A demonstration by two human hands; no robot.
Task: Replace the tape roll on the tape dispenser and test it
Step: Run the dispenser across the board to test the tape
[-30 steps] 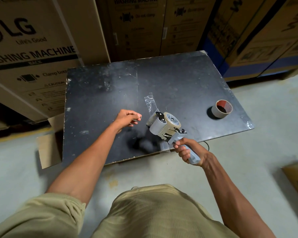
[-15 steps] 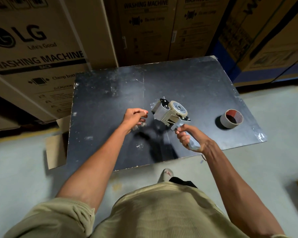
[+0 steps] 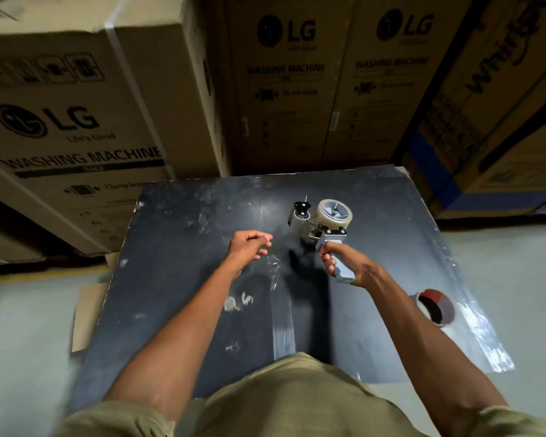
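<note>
My right hand (image 3: 349,268) grips the grey handle of the tape dispenser (image 3: 325,228) and holds it upright above the black table (image 3: 177,279). A pale tape roll (image 3: 334,213) sits on its hub, with the black front roller to its left. My left hand (image 3: 249,247) hovers left of the dispenser, not touching it. Its fingers are pinched on a crinkled strip of clear tape (image 3: 273,269) that hangs below them. A near-empty roll with a red-brown core (image 3: 435,307) lies on the table at the right, partly behind my right forearm.
Tall cardboard washing-machine boxes (image 3: 76,127) stand close behind and left of the table; more boxes (image 3: 486,105) rise at the right. A flat cardboard piece (image 3: 87,313) lies on the floor by the table's left edge. Grey floor surrounds the table.
The dispenser has moved away from me and turned upright. My left hand has drawn apart from it with the clear strip. The camera has come closer and tilted up.
</note>
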